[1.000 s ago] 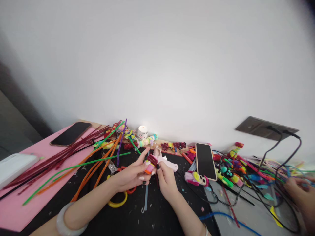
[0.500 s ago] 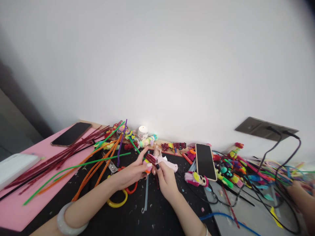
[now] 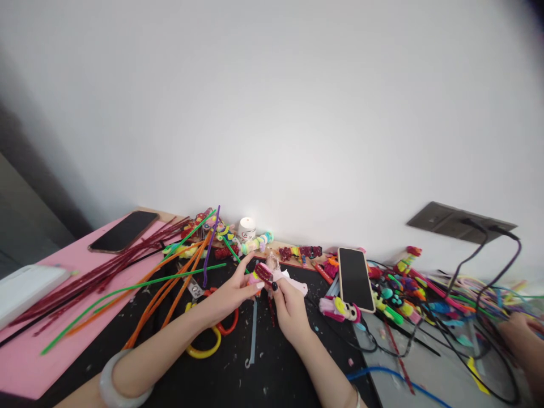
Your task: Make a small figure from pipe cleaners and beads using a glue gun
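Note:
A small fuzzy craft piece [image 3: 264, 273], dark red with pink and yellow parts, is held between my two hands at the middle of the table. My left hand [image 3: 233, 296] grips its pink left end, with the index finger stretched past it. The thumb and fingers of my right hand [image 3: 290, 310] pinch its right side; some fingertips are hidden. Just behind lies a pale pink glue gun [image 3: 296, 283], partly covered by my right hand. Scissors [image 3: 204, 345] with yellow and red handles rest below my left forearm, near a translucent glue stick [image 3: 254, 334].
Dark red pipe cleaners [image 3: 100, 266] and orange ones [image 3: 159, 294] spread over a pink board [image 3: 25, 362]. A white-framed phone [image 3: 356, 280] leans at right beside a pipe-cleaner doll [image 3: 339, 309]. Black cables [image 3: 479, 289] run from a wall socket [image 3: 461, 222]. Another person's hand [image 3: 522, 337] is at far right.
The craft piece has turned in my fingers, showing more of its dark red and pink parts. My left fingers have shifted slightly. The other person's hand at far right has moved a little.

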`<state>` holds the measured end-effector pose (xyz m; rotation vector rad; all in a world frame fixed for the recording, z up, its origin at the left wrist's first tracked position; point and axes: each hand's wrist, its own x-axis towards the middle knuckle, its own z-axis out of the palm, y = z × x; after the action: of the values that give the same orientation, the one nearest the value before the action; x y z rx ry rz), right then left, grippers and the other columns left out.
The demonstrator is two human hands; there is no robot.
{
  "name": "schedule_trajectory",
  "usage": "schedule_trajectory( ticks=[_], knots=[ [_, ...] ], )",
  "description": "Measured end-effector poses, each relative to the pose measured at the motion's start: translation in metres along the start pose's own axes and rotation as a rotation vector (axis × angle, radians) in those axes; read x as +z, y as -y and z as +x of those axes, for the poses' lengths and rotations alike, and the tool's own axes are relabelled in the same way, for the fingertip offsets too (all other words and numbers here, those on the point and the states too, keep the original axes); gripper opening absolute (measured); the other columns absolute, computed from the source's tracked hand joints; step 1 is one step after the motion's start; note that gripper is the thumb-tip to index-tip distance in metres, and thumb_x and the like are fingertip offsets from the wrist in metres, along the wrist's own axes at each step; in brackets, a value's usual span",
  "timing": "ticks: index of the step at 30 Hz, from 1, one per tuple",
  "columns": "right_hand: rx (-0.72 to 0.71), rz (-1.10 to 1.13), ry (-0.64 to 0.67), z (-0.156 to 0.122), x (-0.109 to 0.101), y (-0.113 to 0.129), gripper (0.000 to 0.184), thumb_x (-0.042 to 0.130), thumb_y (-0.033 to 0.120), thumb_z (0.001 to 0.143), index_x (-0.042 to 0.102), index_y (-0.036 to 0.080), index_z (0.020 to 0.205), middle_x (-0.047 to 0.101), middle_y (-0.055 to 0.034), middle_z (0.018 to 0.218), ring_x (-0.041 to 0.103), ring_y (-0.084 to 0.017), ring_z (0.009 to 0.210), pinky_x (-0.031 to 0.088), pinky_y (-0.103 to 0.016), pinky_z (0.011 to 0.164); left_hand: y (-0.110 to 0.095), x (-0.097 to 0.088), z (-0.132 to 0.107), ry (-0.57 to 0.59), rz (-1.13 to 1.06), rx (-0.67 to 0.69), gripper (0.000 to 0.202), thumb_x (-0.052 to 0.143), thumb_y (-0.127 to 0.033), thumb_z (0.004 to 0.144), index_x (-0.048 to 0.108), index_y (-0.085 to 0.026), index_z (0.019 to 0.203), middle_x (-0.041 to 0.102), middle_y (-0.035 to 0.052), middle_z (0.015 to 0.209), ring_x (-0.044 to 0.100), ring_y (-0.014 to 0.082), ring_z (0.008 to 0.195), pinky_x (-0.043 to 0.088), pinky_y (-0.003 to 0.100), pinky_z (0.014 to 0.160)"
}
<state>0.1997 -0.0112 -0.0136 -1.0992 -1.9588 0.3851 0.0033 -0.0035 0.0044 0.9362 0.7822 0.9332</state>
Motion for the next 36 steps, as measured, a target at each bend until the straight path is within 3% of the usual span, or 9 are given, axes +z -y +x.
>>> schedule_trajectory(
  ticks=[12, 21, 25, 31, 36],
  knots=[
    [-0.013, 0.019, -0.04, 0.002, 0.0, 0.003, 0.028, 0.043, 0.017, 0.104, 0.045, 0.026, 0.078, 0.06, 0.0008, 0.068, 0.057, -0.018, 0.06, 0.041, -0.025, 0.058, -0.003, 0.003, -0.002, 0.009, -0.011, -0.014, 0.134, 0.093, -0.047, 0.084, 0.0, -0.027, 0.178, 0.071, -0.0012, 0.094, 0.063, 0.0187, 0.086, 0.042, 0.034, 0.08],
    [0.027, 0.022, -0.012, 0.001, 0.001, 0.001, 0.029, 0.043, 0.019, 0.105, 0.044, 0.026, 0.077, 0.058, 0.0005, 0.069, 0.057, -0.018, 0.061, 0.042, -0.027, 0.059, 0.021, -0.008, 0.007, 0.111, -0.145, 0.003, 0.139, 0.089, -0.05, 0.089, -0.019, -0.034, 0.175, 0.069, -0.0044, 0.088, 0.061, 0.0151, 0.076, 0.034, 0.033, 0.076],
    [0.033, 0.011, -0.007, 0.0, 0.002, 0.001, 0.029, 0.043, 0.018, 0.104, 0.044, 0.026, 0.077, 0.057, 0.0006, 0.068, 0.056, -0.018, 0.061, 0.041, -0.027, 0.059, 0.018, -0.004, 0.004, 0.152, -0.185, 0.013, 0.141, 0.087, -0.051, 0.091, -0.027, -0.035, 0.172, 0.064, -0.007, 0.082, 0.056, 0.0134, 0.073, 0.031, 0.032, 0.074],
    [0.012, 0.033, -0.006, -0.001, 0.005, 0.005, 0.029, 0.043, 0.015, 0.104, 0.044, 0.026, 0.077, 0.056, 0.0015, 0.067, 0.055, -0.018, 0.059, 0.04, -0.027, 0.057, 0.001, 0.009, -0.006, 0.128, -0.172, -0.03, 0.134, 0.081, -0.054, 0.094, -0.025, -0.031, 0.174, 0.058, -0.0081, 0.079, 0.045, 0.0119, 0.067, 0.028, 0.033, 0.073],
    [0.01, 0.033, 0.011, -0.003, 0.007, 0.005, 0.029, 0.043, 0.016, 0.106, 0.046, 0.026, 0.078, 0.058, 0.0012, 0.068, 0.056, -0.019, 0.06, 0.041, -0.027, 0.058, 0.006, 0.008, -0.001, 0.091, -0.16, -0.022, 0.137, 0.081, -0.06, 0.09, -0.019, -0.025, 0.176, 0.055, -0.0079, 0.077, 0.04, 0.0122, 0.065, 0.026, 0.032, 0.07]
  ],
)
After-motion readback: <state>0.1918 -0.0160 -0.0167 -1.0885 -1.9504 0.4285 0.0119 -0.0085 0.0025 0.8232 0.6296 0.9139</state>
